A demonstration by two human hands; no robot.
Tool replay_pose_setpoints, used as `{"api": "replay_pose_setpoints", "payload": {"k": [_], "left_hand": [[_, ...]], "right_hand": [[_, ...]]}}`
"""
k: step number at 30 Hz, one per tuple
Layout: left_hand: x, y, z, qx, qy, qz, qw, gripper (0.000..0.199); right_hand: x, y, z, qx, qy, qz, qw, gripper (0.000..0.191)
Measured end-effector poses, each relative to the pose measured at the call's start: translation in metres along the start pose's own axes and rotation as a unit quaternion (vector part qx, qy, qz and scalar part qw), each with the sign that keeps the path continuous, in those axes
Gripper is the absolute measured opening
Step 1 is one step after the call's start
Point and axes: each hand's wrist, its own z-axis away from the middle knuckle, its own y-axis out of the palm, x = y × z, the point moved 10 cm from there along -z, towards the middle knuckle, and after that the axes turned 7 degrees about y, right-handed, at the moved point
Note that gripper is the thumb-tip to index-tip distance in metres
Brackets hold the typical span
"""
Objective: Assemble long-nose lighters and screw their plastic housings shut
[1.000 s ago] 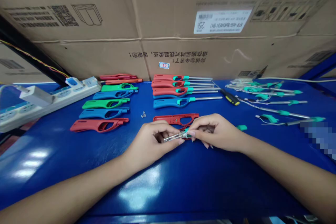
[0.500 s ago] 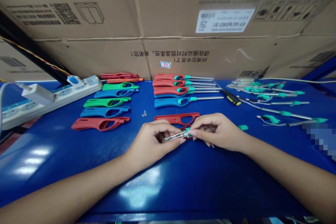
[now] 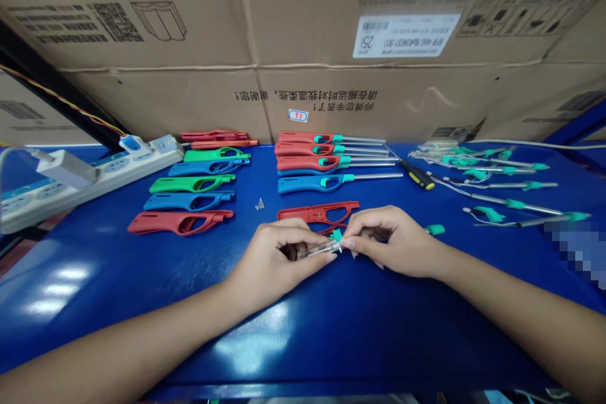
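Between thumb and fingers, my left hand [image 3: 279, 252] grips a small clear gas tank [image 3: 318, 249], tilted with its valve end to the right. My right hand [image 3: 386, 241] is closed in a pinch at that valve end; whether its fingertips hold a separate small part is too small to tell. Just behind the hands lies an open red lighter shell half [image 3: 310, 213], partly covered by them. A green trigger piece [image 3: 336, 235] shows between the hands. The green tip [image 3: 435, 229] of a part sticks out beyond my right wrist.
Red, green and blue shell halves [image 3: 189, 202] line the left. Assembled lighters [image 3: 310, 185] lie behind the red shell, with a screwdriver [image 3: 416, 175] beside them. Loose screws [image 3: 260, 204], metal tubes with wires [image 3: 534, 208], a power strip [image 3: 116, 170] and a cardboard box [image 3: 189, 95] surround the work.
The gas tank has turned slightly, and my right fingertips have shifted a little at its valve end. Everything else on the table stays put.
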Motion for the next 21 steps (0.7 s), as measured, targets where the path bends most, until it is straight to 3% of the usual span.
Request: {"api": "replay_pose_setpoints", "payload": {"k": [8, 21], "left_hand": [[0.0044, -0.0014, -0.0023, -0.008, -0.013, 0.012, 1.0, 0.014], [0.0053, -0.0028, -0.0031, -0.006, -0.038, 0.025, 0.999, 0.01]], "right_hand": [[0.0002, -0.0006, -0.0004, -0.01, 0.005, -0.009, 1.0, 0.025], [-0.0068, -0.0034, -0.0018, -0.013, 0.009, 0.012, 1.0, 0.035]]}}
